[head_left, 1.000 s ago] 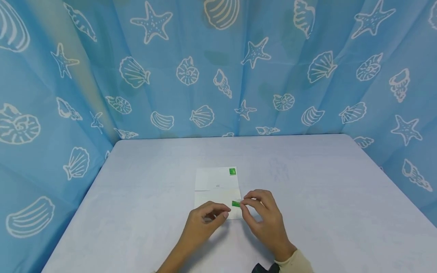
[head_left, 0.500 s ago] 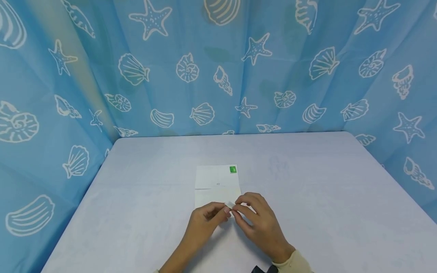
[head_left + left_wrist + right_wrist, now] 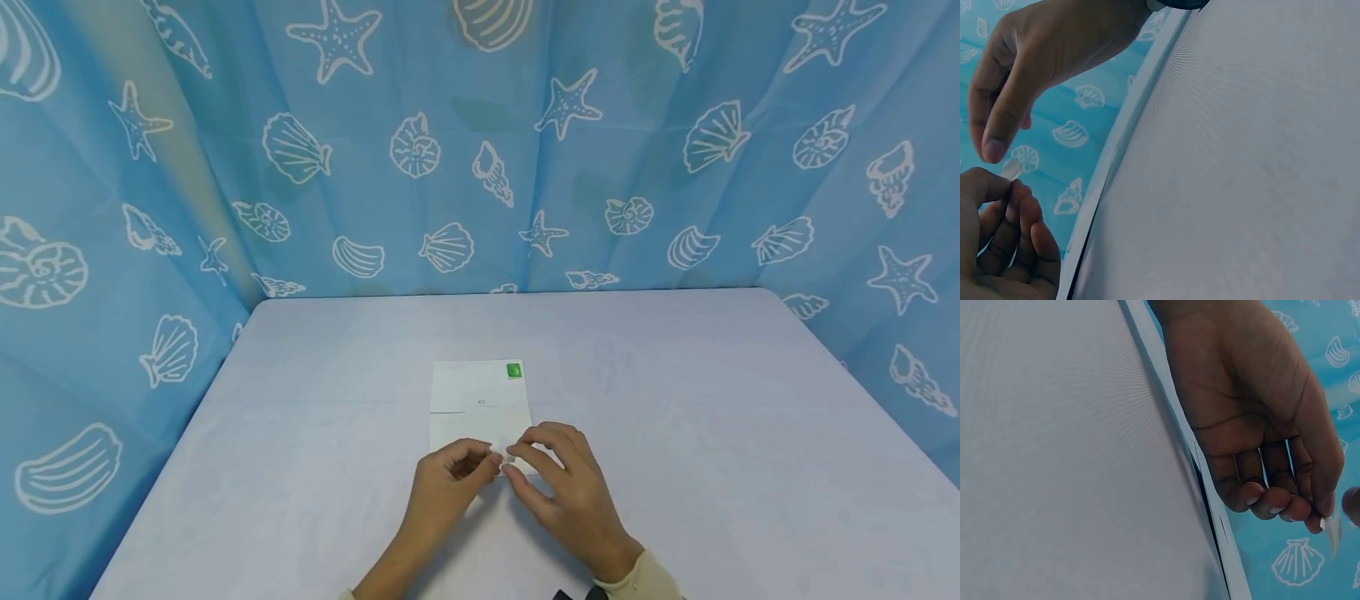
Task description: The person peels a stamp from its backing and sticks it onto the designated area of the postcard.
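Observation:
Between thumb and index finger, my left hand (image 3: 447,487) pinches a small sticker (image 3: 502,451), green on its face earlier and showing a white side now. The left wrist view has this sticker (image 3: 1012,169) sticking up from the left fingertips. My right hand (image 3: 566,492) is right beside it, thumb and index finger apart around its edge in the head view. In the right wrist view the sticker (image 3: 1334,536) hangs from the left hand (image 3: 1260,412), with the right thumb tip a little off it. Beneath lies a white envelope-like paper (image 3: 468,385), its near part partly hidden by the hands.
A green stamp-like square (image 3: 513,370) is at the paper's far right corner. The paper lies on a table (image 3: 300,433) with a pale cloth. Behind and at the sides hangs a blue shell-print curtain (image 3: 450,167).
The green sticker has passed from my right fingers to my left ones and been turned, so its white side shows. My right hand has moved left toward my left hand.

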The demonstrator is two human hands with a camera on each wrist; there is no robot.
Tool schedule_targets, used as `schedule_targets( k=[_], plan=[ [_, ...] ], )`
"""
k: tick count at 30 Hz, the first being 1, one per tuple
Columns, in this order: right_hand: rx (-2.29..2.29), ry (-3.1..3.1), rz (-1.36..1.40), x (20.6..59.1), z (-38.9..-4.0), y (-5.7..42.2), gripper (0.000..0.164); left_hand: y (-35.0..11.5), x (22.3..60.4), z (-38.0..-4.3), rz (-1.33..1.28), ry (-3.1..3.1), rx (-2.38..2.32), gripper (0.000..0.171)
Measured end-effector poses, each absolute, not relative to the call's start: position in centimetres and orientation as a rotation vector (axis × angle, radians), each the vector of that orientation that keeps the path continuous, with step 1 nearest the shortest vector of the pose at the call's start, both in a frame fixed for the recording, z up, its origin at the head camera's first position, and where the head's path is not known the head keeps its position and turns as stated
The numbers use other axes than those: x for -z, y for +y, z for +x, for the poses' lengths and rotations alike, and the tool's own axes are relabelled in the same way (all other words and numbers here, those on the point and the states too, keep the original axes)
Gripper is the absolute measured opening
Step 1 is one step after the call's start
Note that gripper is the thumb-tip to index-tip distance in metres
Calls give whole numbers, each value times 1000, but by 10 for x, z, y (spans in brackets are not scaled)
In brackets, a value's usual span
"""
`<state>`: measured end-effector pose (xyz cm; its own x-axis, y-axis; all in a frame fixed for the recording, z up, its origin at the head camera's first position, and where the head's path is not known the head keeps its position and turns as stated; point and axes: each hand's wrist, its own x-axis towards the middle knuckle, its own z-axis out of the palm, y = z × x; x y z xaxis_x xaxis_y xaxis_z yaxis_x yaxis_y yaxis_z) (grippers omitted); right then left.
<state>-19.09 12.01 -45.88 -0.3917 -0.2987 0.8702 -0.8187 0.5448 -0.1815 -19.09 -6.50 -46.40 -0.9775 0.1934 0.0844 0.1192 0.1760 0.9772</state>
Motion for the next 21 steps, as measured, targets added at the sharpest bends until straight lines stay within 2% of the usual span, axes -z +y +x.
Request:
schedule_targets(
  k=[8,21],
  plan=[
    [-782,-1997,883,465,-191,123,21,-64,465,-190,425,2406,-1943,18],
    [-843,-1976,910,464,-191,124,20,-63,468,-190,578,2574,-1914,7]
  ],
)
